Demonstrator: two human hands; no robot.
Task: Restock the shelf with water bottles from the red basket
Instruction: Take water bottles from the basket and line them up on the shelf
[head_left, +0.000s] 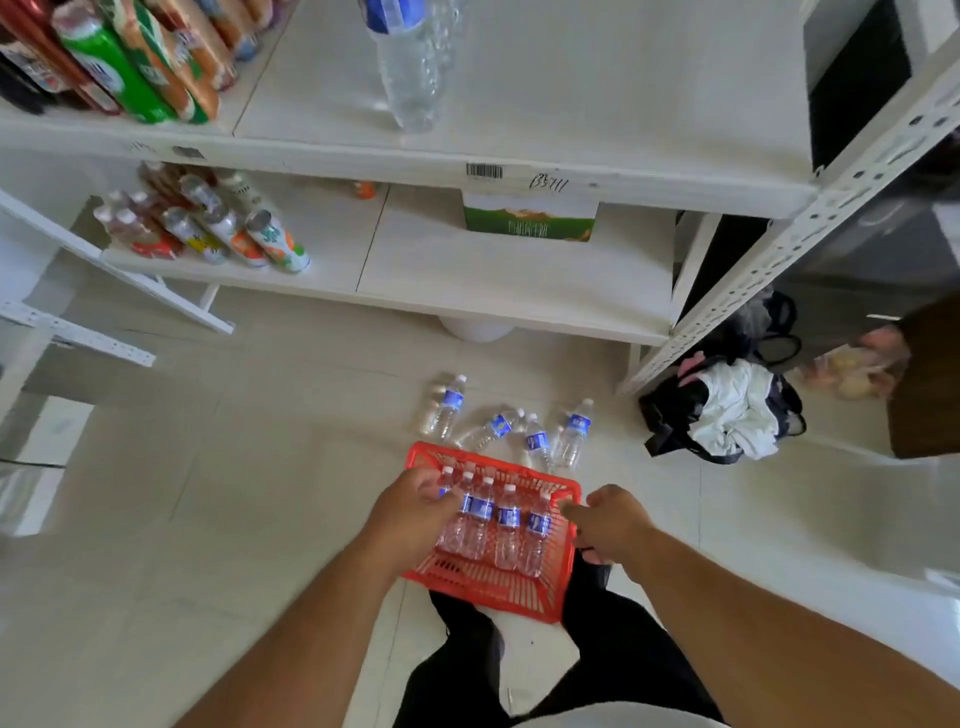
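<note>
Directly below both hands sits the red slatted plastic basket (498, 587) on pale floor tiles (234, 467), which stretch bare to the left of the left hand (410, 519) and out past the right hand (615, 525). Inside the basket lie several clear plastic water bottles with blue labels (506, 525), side by side with their white caps pointing away from the person. The left hand reaches over the basket's left side with fingers curled onto the leftmost bottles; whether it actually grips one I cannot tell. The right hand hangs at the basket's right rim, fingers loosely bent, holding nothing that shows. Just beyond the hands, past the far rim, more loose water bottles (537, 441) lie and stand on the floor. Farther ahead and above is the white metal shelf unit (571, 176); a tall clear water bottle (408, 78) stands on its upper board, with wide bare board to the right. A dark bag with white cloth (727, 410) lies right of the right hand.
</note>
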